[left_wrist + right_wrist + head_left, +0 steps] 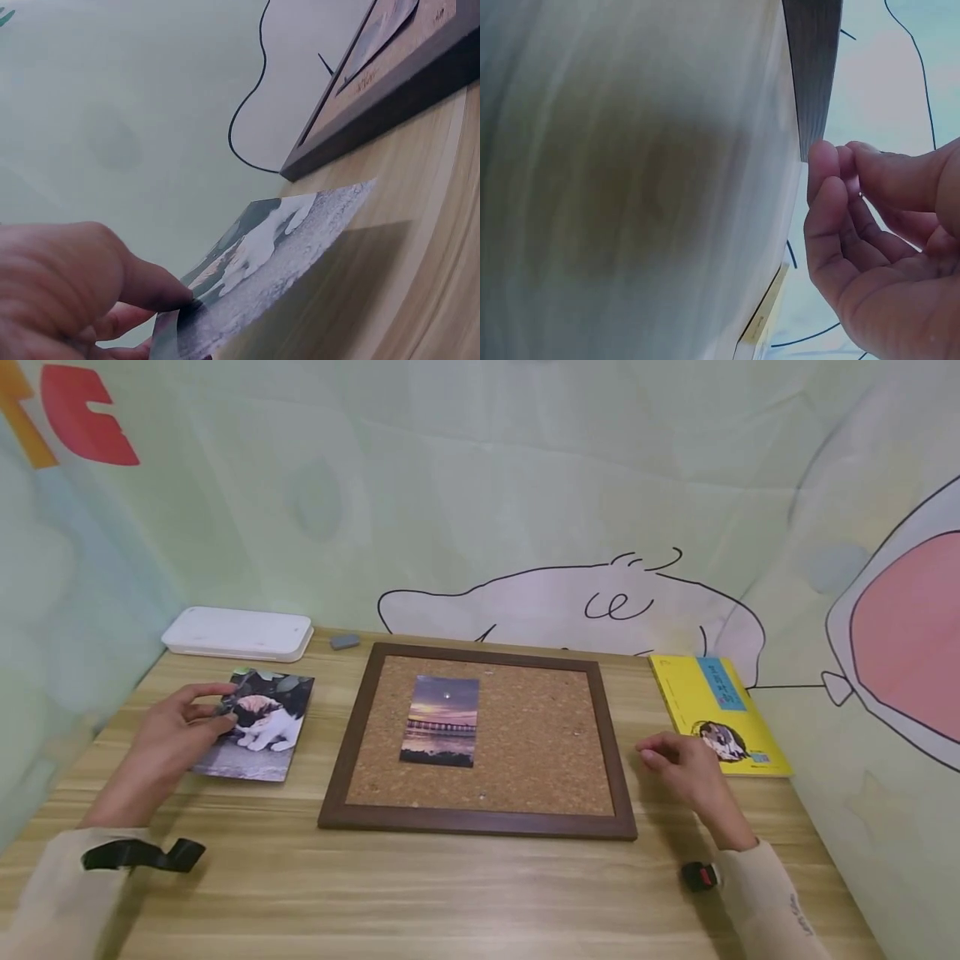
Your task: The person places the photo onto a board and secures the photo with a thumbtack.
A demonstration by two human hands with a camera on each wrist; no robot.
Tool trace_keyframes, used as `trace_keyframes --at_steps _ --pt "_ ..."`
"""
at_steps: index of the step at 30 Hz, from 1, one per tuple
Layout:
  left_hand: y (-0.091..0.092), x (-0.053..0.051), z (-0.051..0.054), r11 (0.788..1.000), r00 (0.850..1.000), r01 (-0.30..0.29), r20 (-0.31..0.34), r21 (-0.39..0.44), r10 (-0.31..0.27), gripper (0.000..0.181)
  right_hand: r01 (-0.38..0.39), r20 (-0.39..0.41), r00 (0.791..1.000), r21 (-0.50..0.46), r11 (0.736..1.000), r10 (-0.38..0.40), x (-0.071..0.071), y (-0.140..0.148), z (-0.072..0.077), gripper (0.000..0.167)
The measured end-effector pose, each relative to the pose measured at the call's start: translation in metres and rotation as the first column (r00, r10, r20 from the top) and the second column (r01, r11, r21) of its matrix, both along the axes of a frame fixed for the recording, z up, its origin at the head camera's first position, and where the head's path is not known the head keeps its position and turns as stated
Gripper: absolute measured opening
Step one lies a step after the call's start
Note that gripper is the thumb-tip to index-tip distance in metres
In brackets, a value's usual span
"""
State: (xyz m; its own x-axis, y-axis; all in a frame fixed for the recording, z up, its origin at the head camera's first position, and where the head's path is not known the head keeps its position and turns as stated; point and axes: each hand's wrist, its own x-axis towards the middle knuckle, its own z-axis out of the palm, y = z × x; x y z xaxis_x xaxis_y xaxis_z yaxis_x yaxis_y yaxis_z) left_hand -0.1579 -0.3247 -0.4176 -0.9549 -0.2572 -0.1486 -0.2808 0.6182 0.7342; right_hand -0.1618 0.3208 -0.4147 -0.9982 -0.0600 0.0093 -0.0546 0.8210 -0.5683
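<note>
Cat photo (272, 735) is pinched by its left edge between the thumb and fingers of the left hand (176, 727), and the print reaches out from that grip toward the person's right. In the left wrist view it slants above the wooden table (405, 893), its free end lifted and casting a shadow beneath. The picture shows a black, white and ginger cat on grey ground. Beyond the print, to the right of the grip and well apart from it, a cork board (540, 727) in a dark brown frame lies flat; on its left half rests a sunset photo (441, 735) with a pale pin-like dot (447, 695) near the top. Farther away from the person than the grip sit a white case (236, 633) and, a little to its right, a small grey block (345, 642). On the far side of the board, the right hand (686, 768) is curled, thumb tip brought to the fingertips; whether something small is held between them cannot be told. That second hand is near the right side of the frame, with a yellow book (690, 693) just beyond it. Black straps (135, 855) show at the left cuff.
</note>
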Motion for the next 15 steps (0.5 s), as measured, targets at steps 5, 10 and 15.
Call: trace_keyframes --at_steps 5,10,15 --pt "0.008 0.001 0.003 0.997 0.999 0.004 -0.039 0.072 -0.001 0.050 0.034 0.028 0.999 -0.021 0.999 -0.034 -0.002 -0.006 0.001 0.017" --pt "0.010 -0.001 0.005 0.987 0.996 0.039 -0.088 0.159 -0.025 0.042 0.049 0.011 0.999 -0.044 0.998 -0.049 -0.005 -0.011 0.004 0.015" --pt "0.019 -0.001 0.010 0.988 0.993 0.079 -0.098 0.131 -0.066 0.055 0.033 -0.024 0.999 -0.051 0.998 -0.034 -0.007 -0.015 0.005 0.011"
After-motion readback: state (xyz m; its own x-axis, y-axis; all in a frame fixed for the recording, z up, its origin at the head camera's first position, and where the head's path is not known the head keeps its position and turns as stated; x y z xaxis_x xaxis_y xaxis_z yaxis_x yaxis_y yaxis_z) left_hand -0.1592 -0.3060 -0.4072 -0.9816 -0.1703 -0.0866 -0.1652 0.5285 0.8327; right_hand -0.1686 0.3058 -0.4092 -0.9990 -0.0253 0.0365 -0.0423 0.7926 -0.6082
